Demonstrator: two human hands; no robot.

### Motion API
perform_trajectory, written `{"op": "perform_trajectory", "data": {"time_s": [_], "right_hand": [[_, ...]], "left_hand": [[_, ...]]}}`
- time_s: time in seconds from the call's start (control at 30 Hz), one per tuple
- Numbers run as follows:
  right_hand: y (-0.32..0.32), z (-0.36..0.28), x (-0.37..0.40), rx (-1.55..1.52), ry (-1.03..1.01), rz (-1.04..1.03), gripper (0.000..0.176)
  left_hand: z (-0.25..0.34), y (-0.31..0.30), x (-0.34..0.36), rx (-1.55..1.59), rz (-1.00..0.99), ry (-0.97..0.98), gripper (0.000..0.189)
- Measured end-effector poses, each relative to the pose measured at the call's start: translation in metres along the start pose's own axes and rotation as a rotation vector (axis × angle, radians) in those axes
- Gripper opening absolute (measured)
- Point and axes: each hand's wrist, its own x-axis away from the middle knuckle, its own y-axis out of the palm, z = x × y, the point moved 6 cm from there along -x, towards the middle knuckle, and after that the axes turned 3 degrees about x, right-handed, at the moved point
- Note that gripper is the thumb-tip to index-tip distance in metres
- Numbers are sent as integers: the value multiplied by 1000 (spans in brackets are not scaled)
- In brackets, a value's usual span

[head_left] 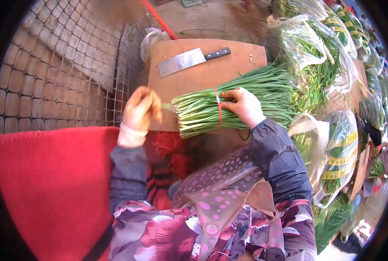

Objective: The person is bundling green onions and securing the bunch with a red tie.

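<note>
A thick bundle of garlic chives (254, 87) lies across the wooden board (168, 50), pale stem ends to the left and green leaves to the right. A red band (220, 114) runs around its stems. My right hand (245, 105) grips the bundle just right of that band, thumb and fingers at its top. My left hand (141, 108) is closed beside the stem ends, fingers pinched together. A blurred pale stalk (165, 105) shows between its fingertips and the bundle. Farther back on the board lies a cleaver (183, 62), its black handle pointing right.
Plastic bags of greens (300, 43) crowd the right side, and a wrapped bundle with yellow tape (339, 150) lies nearer. Wire mesh (68, 65) stands at the left, above a red cloth (54, 187). A red pole (159, 19) slants behind the board.
</note>
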Motion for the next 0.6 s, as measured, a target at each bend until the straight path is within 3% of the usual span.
{"op": "perform_trajectory", "data": {"time_s": [0.03, 0.07, 0.1, 0.13, 0.2, 0.27, 0.3, 0.33, 0.37, 0.4, 0.47, 0.53, 0.6], "right_hand": [[0, -1, -1, 35, -12, 6, 32], [1, -2, -2, 70, -25, 12, 29], [3, 0, -2, 85, -57, 64, 24], [5, 0, -3, 80, -67, 59, 24], [6, -4, -2, 193, -119, 121, 21], [9, -2, 1, 254, -144, 115, 20], [8, -3, 2, 245, -150, 112, 20], [5, -4, 1, 237, -157, 116, 20], [5, -4, 2, 256, -165, 96, 20], [4, -4, 5, 260, -160, 104, 20], [4, -3, 11, 218, -152, 120, 19], [3, 0, 15, 228, -149, 141, 19], [4, 5, 18, 213, -132, 124, 18]], "left_hand": [[-12, -9, 29, -125, -5, -154, 7], [-32, -16, 53, -421, -16, -432, 4], [-61, -17, 78, -592, -51, -717, 15], [-79, -13, 93, -1178, -285, -574, 29], [-72, 3, 101, -1474, -271, -451, 35], [-35, 25, 73, -1239, -17, -9, 37], [-4, 46, 56, -1220, 110, 38, 39], [17, 66, 35, -1280, 157, 162, 39], [30, 79, 14, -1389, 167, 435, 37], [31, 85, -9, -1458, 154, 520, 39], [8, 88, -54, -1600, 17, 601, 45], [-24, 88, -76, -1618, -189, 225, 46], [-42, 86, -77, -1540, -188, 158, 44]]}}
